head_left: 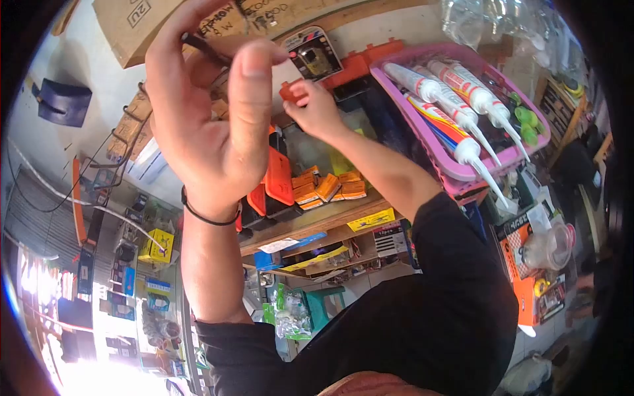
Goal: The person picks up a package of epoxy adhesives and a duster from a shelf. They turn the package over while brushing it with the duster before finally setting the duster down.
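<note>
My left hand (221, 122), with a black band at its wrist, is raised close to the camera. Its fingers curl around a thin dark stick (206, 49), pen-like in shape, partly hidden behind them. Farther off, my right hand (314, 109) has its fingers bent together beside a small orange piece (288, 91) and a white flat piece (286, 71). I cannot tell what the right fingers hold. Below both hands, small orange boxes (328, 187) sit in a group next to orange-and-black cases (278, 177).
A pink basket (456, 173) at the right holds white nozzle tubes (456, 99) and green pieces. Behind the hands are a blister pack (314, 54), an orange lid (366, 61) and a cardboard box (129, 30). Goods hang on the left; a wooden shelf (310, 223) runs below.
</note>
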A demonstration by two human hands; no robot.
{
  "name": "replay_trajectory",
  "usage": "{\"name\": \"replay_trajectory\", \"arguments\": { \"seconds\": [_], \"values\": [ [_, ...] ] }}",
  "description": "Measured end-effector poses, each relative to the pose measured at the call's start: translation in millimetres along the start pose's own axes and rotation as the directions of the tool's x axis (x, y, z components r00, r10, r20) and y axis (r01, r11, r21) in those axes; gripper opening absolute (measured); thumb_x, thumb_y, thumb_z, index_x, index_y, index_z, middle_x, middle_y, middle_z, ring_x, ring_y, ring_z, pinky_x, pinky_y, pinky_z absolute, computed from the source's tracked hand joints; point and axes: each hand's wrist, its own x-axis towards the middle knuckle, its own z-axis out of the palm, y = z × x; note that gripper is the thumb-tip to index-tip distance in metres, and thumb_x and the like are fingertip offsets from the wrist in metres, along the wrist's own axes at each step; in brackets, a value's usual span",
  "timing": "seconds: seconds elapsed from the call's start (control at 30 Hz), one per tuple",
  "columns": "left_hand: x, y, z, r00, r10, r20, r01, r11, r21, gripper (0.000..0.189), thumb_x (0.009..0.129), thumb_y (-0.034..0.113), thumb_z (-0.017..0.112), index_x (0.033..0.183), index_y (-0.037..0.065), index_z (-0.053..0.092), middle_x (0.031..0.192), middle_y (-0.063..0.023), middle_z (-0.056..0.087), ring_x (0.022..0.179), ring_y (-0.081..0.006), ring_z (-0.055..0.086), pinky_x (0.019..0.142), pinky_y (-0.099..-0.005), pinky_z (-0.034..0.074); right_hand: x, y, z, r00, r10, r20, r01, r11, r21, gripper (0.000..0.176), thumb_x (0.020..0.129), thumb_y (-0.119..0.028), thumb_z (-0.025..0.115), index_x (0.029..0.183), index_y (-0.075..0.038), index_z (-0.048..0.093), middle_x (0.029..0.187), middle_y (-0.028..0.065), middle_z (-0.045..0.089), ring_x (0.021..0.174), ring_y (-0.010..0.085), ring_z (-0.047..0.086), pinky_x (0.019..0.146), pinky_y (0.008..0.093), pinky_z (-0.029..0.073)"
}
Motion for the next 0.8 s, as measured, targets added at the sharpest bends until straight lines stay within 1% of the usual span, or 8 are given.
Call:
{"name": "replay_trajectory", "arguments": {
  "seconds": [0.1,0.17,0.2,0.37,0.53,0.63,0.7,0.8],
  "values": [
    [-3.8,-2.0,1.8,0.995,-0.104,-0.007,0.103,0.992,-0.077,0.051,0.089,0.019,0.049,0.128,-0.006,0.027,0.09,-0.0164,0.063,0.084,-0.0149,0.058,0.079,-0.0254,0.039,-37.9,-36.5,-24.3,0.994,-0.04,0.107,0.027,0.993,0.116,0.027,0.075,-0.016,0.066,0.094,-0.001,0.054,0.083,0.0067,0.06,0.07,0.0136,0.059,0.063,0.0277,0.048],
    [-5.2,-16.5,3.8,0.97,0.242,0.01,-0.241,0.961,0.135,0.056,0.088,0.016,0.048,0.133,-0.004,0.019,0.095,-0.0187,0.062,0.092,-0.0173,0.056,0.082,-0.0268,0.038,-61.7,-59.2,-45.9,0.989,-0.047,0.143,0.035,0.996,0.084,0.023,0.076,-0.014,0.065,0.092,-0.002,0.055,0.081,0.0058,0.06,0.07,0.0128,0.058,0.062,0.0276,0.047],
    [-5.5,-2.3,-6.4,0.996,-0.074,0.054,0.082,0.985,-0.15,0.063,0.087,0.015,0.049,0.135,-0.003,0.012,0.105,-0.0232,0.058,0.102,-0.023,0.053,0.088,-0.0306,0.037,-73.5,-70.1,-59.7,0.972,-0.023,0.235,0.01,0.998,0.056,0.021,0.075,-0.015,0.065,0.089,-0.002,0.055,0.08,0.0067,0.059,0.069,0.0152,0.059,0.061,0.0289,0.047],
    [-19.5,4.0,26.9,0.971,0.065,-0.229,-0.089,0.992,-0.093,0.07,0.083,0.018,0.054,0.135,-0.003,0.012,0.124,-0.0286,0.042,0.115,-0.0328,0.045,0.094,-0.0384,0.036,-120.1,-102.2,-130.1,0.912,-0.094,0.399,0.154,0.981,-0.121,0.016,0.075,-0.014,0.065,0.083,-0.004,0.056,0.076,0.0081,0.059,0.068,0.0201,0.06,0.058,0.0303,0.047],
    [-62.0,-2.9,63.1,0.881,0.161,-0.444,-0.104,0.983,0.15,0.053,0.075,0.02,0.059,0.116,-0.006,0.039,0.123,-0.0292,0.036,0.113,-0.0414,0.042,0.09,-0.0405,0.039,-149.4,-137.2,-203.7,0.864,-0.047,0.501,0.203,0.944,-0.262,0.014,0.073,-0.011,0.066,0.081,-0.005,0.058,0.074,0.0075,0.059,0.067,0.022,0.06,0.058,0.0296,0.046],
    [-82.2,2.8,91.6,0.966,0.166,-0.2,-0.149,0.984,0.1,0.02,0.07,0.014,0.059,0.086,0.003,0.059,0.109,-0.0184,0.048,0.106,-0.0366,0.049,0.085,-0.0442,0.041,-155.0,-164.6,-243.6,0.852,0.012,0.524,0.132,0.962,-0.237,0.013,0.07,-0.009,0.067,0.081,-0.004,0.06,0.073,0.0072,0.06,0.066,0.0219,0.06,0.057,0.0299,0.045],
    [-80.6,12.2,113.0,0.993,0.071,0.098,-0.069,0.997,-0.022,0.02,0.07,0.01,0.058,0.089,0.005,0.061,0.113,-0.0152,0.044,0.11,-0.0365,0.045,0.091,-0.0448,0.038,-155.9,-174.6,-266.0,0.892,0.009,0.452,0.112,0.964,-0.241,0.013,0.07,-0.008,0.067,0.081,-0.004,0.061,0.073,0.0078,0.061,0.065,0.0222,0.06,0.058,0.0301,0.045],
    [-72.8,14.4,140.6,0.986,0.038,0.162,-0.018,0.993,-0.12,0.021,0.07,0.007,0.058,0.091,0.006,0.062,0.113,-0.0161,0.044,0.11,-0.0358,0.046,0.091,-0.0429,0.039,-159.2,-172.1,-293.0,0.95,-0.016,0.312,0.094,0.966,-0.239,0.012,0.069,-0.006,0.067,0.08,-0.003,0.062,0.072,0.0091,0.061,0.065,0.0228,0.06,0.059,0.0302,0.045]
  ]
}}
